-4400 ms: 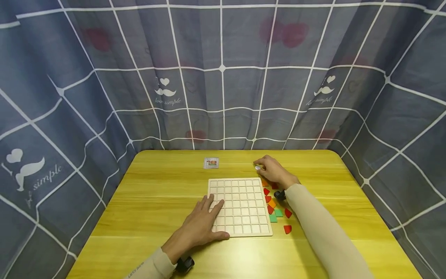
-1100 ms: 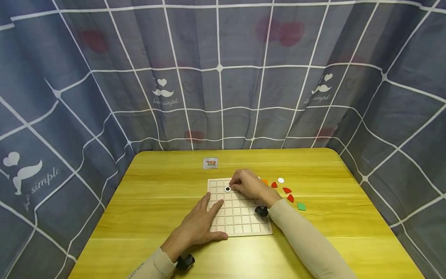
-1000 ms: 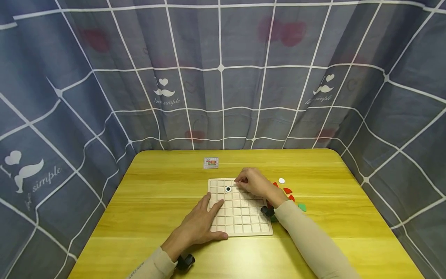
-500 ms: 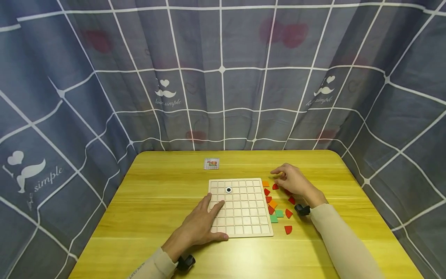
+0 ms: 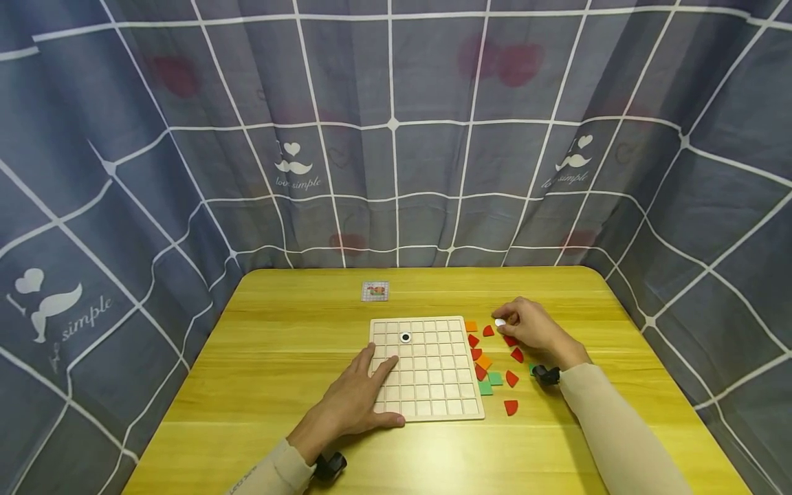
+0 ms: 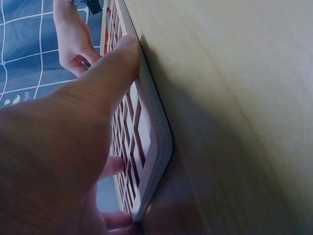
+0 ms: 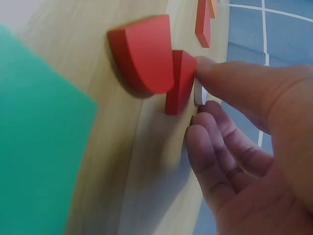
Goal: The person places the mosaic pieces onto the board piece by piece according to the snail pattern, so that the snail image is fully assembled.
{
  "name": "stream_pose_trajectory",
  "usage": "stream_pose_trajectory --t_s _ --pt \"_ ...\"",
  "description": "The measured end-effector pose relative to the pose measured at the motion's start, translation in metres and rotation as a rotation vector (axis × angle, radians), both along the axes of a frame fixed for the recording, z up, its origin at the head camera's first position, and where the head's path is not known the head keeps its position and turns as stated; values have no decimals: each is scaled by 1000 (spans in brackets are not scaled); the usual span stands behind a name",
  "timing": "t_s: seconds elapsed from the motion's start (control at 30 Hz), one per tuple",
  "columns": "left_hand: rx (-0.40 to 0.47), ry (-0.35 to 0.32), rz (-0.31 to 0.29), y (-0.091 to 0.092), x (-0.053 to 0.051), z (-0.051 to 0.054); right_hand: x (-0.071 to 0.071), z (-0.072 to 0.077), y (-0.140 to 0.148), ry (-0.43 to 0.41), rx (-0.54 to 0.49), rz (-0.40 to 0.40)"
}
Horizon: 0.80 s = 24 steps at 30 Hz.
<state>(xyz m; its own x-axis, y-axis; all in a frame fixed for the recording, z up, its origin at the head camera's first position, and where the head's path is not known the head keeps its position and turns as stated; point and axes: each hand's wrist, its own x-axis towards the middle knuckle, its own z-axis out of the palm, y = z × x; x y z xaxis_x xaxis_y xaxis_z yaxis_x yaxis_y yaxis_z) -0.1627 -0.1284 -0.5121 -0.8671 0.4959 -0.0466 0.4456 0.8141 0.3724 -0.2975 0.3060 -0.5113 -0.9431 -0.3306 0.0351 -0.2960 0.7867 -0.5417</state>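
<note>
Grey-blue grid curtain (image 5: 433,165) stands behind and on both sides of the yellow wood-grain table (image 5: 260,385). Pale gridded board (image 5: 433,375) lies flat, mid-table. Left hand (image 5: 353,399) is on the board's near-left corner, fingers straight and spread wide, thumb on the near edge, pressing only, nothing gripped. Right hand (image 5: 535,326) is beyond the loose parts, off the board's far-right side; thumb and fingertip nearly closed, pinching the edge of a small white disc, other fingers loosely bent. Can't tell if the disc is lifted or on the table. Small printed card (image 5: 375,291) sits past the board's far edge. Loose parts on the right: green squares (image 5: 485,388), two near the board and one partly hidden by the right wrist camera (image 5: 546,375); orange squares (image 5: 471,326) close to the board; red wedges (image 5: 511,407) scattered. Smallest: white disc (image 5: 500,322) in that pinch, and black-dotted white disc (image 5: 405,337) on the board's far-left area.
</note>
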Motion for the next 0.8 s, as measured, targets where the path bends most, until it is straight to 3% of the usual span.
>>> stream_pose_trajectory --t_s 0.47,0.8 --pt "-6 -12 8 0 0 0 -3 2 -5 12 21 -16" --pt "3 -7 11 0 -1 -1 -1 7 -26 46 -88 -55"
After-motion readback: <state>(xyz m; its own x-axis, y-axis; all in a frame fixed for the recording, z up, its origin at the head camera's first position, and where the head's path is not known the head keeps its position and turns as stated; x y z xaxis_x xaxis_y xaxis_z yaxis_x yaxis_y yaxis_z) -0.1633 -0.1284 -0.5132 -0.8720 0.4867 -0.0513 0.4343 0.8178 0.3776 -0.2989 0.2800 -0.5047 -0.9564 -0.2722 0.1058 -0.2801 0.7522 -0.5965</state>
